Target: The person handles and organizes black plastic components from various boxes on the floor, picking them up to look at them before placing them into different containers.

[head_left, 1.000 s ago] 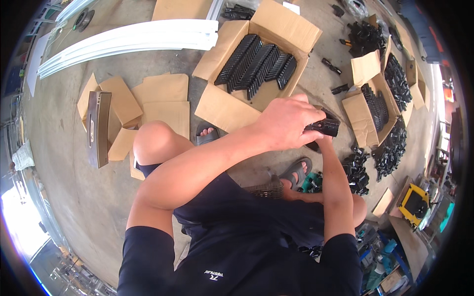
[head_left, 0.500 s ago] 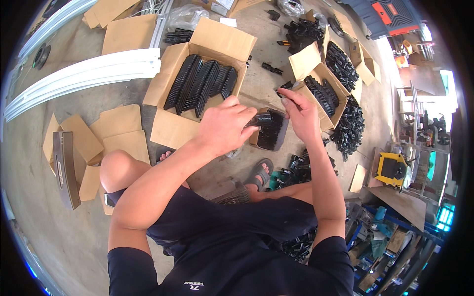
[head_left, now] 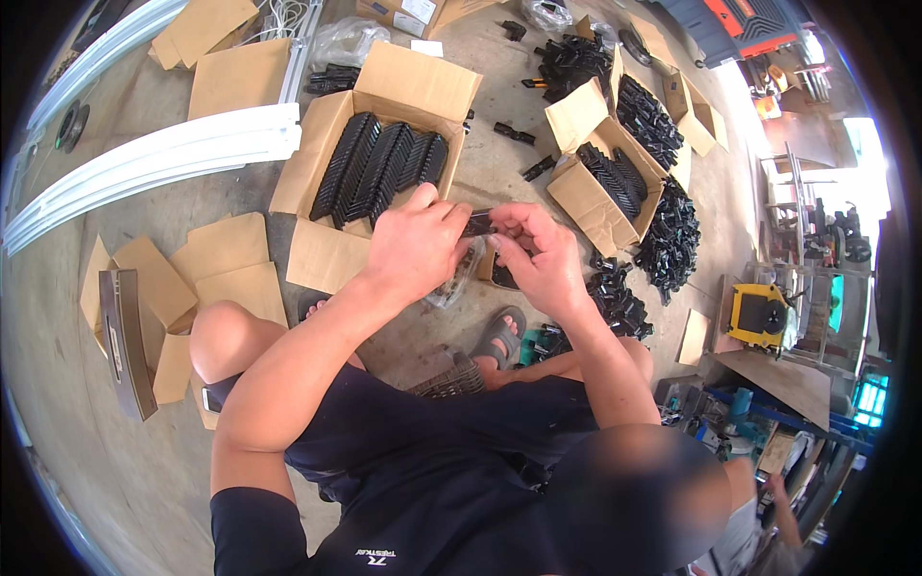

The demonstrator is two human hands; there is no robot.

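My left hand (head_left: 413,235) is closed around a short black plastic part (head_left: 477,224), whose right end sticks out past the fingers. At that end my right hand (head_left: 540,257) brings thumb and fingertips together, touching or almost touching the part. Whatever small piece the right fingertips may pinch is hidden. Just below the hands stands a small cardboard box (head_left: 500,276), mostly covered by my right hand, with dark contents. Beyond my left hand, an open carton (head_left: 322,245) holds black parts stacked in neat slanted rows (head_left: 375,168).
Another open carton (head_left: 586,206) with rows of black parts stands at right, beside heaps of loose black parts (head_left: 669,240). White curved profiles (head_left: 192,144) reach in from the left. Flattened cardboard (head_left: 230,254) lies nearby. Another person's blurred head (head_left: 639,499) appears at lower right.
My right hand has moved left from above the small box to the black part's end, its fingers curling in. The other person has come into view at lower right.
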